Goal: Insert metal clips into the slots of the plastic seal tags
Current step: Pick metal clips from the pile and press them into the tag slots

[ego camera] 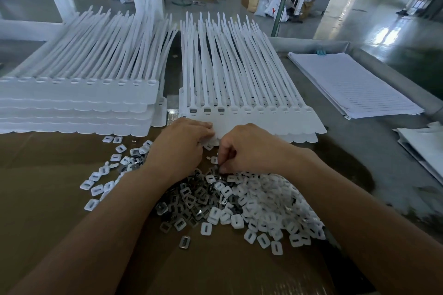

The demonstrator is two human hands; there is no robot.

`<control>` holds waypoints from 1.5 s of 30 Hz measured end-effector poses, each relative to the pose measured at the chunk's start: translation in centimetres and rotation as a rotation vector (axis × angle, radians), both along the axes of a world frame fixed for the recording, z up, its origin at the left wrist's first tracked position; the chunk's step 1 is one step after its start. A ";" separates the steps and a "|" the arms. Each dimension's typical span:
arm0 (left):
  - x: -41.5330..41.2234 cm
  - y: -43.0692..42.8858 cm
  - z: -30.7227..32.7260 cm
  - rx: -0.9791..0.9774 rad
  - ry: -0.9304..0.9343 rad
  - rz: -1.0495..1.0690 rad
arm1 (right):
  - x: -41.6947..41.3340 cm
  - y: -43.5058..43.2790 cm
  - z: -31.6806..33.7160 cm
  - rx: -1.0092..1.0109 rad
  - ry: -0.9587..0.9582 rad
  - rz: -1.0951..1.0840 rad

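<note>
Head view: right hand (249, 148) pinches metal clip (221, 171), left hand (182, 146) touches seal tags (263, 124), grip unclear; we'd seat it squarely.

Stacked seal tags (239, 93) are white, matt, slightly translucent plastic. The loose metal clips (184, 242) are shiny silver-grey metal, mixed with small white matt plastic pieces (263, 211). Under them lies a brown, matt cardboard sheet (48, 175) on a dull grey counter (359, 151). White lined paper sheets (347, 84) lie near the counter's right edge.
</note>
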State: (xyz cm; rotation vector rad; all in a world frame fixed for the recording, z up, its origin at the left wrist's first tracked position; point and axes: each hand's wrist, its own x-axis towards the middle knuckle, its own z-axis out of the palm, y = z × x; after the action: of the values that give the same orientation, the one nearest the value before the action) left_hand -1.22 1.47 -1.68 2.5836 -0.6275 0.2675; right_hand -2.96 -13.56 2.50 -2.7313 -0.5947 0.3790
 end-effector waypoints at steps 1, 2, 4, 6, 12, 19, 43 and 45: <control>0.0 0.0 0.0 -0.002 -0.003 0.000 | 0.0 0.1 0.0 -0.009 0.005 0.009; 0.0 0.0 -0.1 -0.005 -0.004 0.000 | -0.1 0.1 -0.1 -0.022 0.008 0.016; 0.1 0.0 -0.1 -0.008 -0.005 0.001 | -0.1 0.1 -0.1 -0.048 0.017 0.020; 0.1 0.0 -0.1 -0.008 -0.002 -0.002 | -0.2 0.0 -0.2 -0.071 0.026 0.031; 0.1 0.0 -0.1 0.008 -0.001 -0.010 | -0.5 -0.4 -0.4 0.008 0.024 0.044; 0.0 0.0 -0.1 -0.012 0.002 0.002 | 1.6 -2.0 0.8 0.351 -0.094 -0.230; -0.1 0.0 -0.1 -0.036 -0.007 -0.008 | 7.8 -2.4 -1.9 0.260 -0.246 -0.534; -0.1 0.0 -0.1 -0.036 -0.003 -0.008 | 7.8 -2.3 -2.0 0.231 -0.265 -0.530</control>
State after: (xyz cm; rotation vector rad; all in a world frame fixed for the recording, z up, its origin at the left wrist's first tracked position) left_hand -1.37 1.49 -1.78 2.5459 -0.6285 0.2782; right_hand 4.89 -15.82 0.47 -2.5939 0.0418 -0.1717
